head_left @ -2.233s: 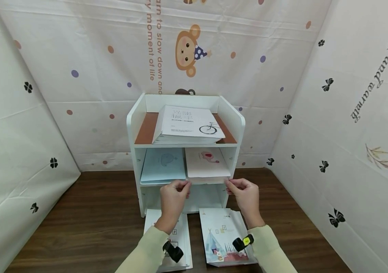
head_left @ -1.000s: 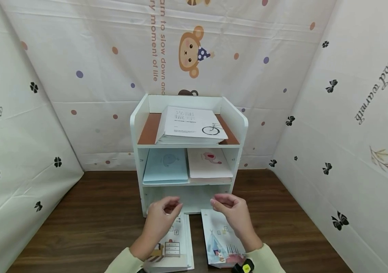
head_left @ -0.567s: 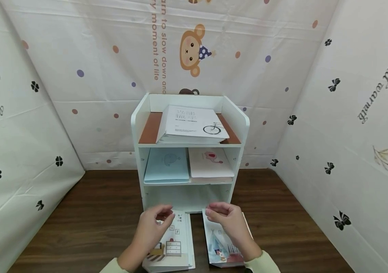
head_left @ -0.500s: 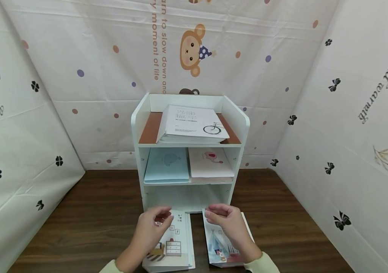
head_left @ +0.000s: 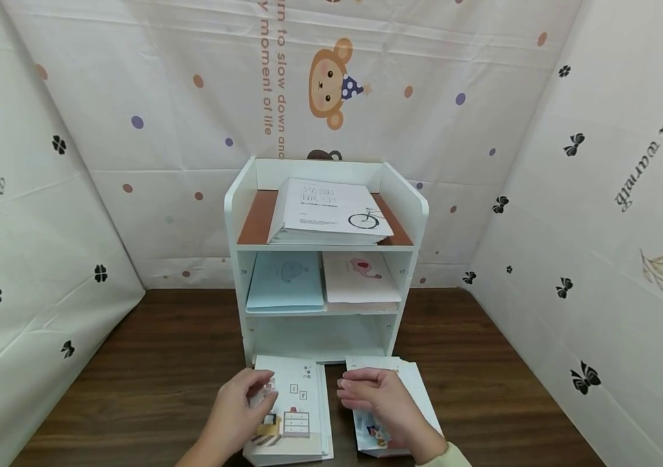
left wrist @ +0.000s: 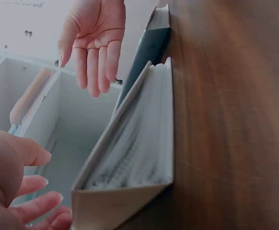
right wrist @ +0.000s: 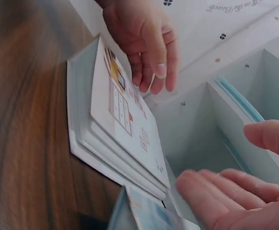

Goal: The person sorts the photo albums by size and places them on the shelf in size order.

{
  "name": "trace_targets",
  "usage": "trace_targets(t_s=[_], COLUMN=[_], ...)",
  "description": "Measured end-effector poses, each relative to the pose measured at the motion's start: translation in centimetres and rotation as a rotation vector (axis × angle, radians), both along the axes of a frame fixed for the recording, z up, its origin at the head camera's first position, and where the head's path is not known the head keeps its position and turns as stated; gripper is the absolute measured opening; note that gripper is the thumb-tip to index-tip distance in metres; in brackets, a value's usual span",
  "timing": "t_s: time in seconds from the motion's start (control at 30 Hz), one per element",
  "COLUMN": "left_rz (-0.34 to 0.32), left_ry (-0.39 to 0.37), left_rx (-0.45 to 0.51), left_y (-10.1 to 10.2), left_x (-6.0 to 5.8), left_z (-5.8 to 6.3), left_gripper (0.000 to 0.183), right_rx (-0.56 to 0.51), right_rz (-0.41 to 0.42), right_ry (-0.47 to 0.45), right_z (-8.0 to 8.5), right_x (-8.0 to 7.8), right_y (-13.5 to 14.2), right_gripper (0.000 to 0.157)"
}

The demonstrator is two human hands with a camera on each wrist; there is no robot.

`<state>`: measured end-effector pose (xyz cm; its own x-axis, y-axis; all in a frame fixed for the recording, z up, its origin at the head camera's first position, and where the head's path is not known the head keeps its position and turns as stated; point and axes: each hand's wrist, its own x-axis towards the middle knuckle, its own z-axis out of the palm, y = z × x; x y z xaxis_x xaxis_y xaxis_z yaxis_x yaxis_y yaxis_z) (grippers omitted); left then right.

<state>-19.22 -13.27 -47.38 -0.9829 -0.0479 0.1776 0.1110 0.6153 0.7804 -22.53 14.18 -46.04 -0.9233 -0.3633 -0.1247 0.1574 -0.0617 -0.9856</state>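
A thick book with a drawn chest of drawers on its cover lies on the table at the left, in front of the shelf. My left hand is over its left edge, fingers loosely bent and holding nothing. At the right, a second thick book with a tent picture lies parallel to it. My right hand hovers over that one and hides much of its cover; the fingers are extended, thumb apart. In the right wrist view the left book shows several layers, and my right palm faces up with nothing in it.
Behind stands a white three-tier shelf. A stack of white books with a bicycle print sits on top. Its middle tier holds a light-blue book and a pale pink book side by side. Patterned cloth surrounds the wooden table.
Both hands have drawn back and down from the front edge of the middle tier, to above the two books on the table. The shelved books stay in place.
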Motion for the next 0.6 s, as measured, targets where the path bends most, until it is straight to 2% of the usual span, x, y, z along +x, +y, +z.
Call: trace_targets(t_s=[0.13,0.33,0.47,0.6], left_rz=[0.057,0.119,0.102,0.053], left_ry=[-0.022,-0.131,-0.219,-0.336], left_rx=[-0.031,0.046,0.115,0.168], left_y=[-0.7,-2.0,-2.7,-3.2], left_x=[0.5,0.9,1.0,0.9], left_z=[-0.5,-1.2,-1.3,-1.1], left_gripper=[0.032,0.04,0.05,0.064], right_rx=[-0.015,-0.071,-0.093,-0.095], right_rz=[0.033,0.07,0.106,0.124], right_ry=[-0.05,-0.113,-0.159,-0.181], right_z=[-0.2,-0.5,-0.5,-0.4], right_x=[0.4,0.9,1.0,1.1], right_y=[-0.3,-0.7,-0.7,-0.6], right_gripper=[0.056,0.05,0.047,0.053])
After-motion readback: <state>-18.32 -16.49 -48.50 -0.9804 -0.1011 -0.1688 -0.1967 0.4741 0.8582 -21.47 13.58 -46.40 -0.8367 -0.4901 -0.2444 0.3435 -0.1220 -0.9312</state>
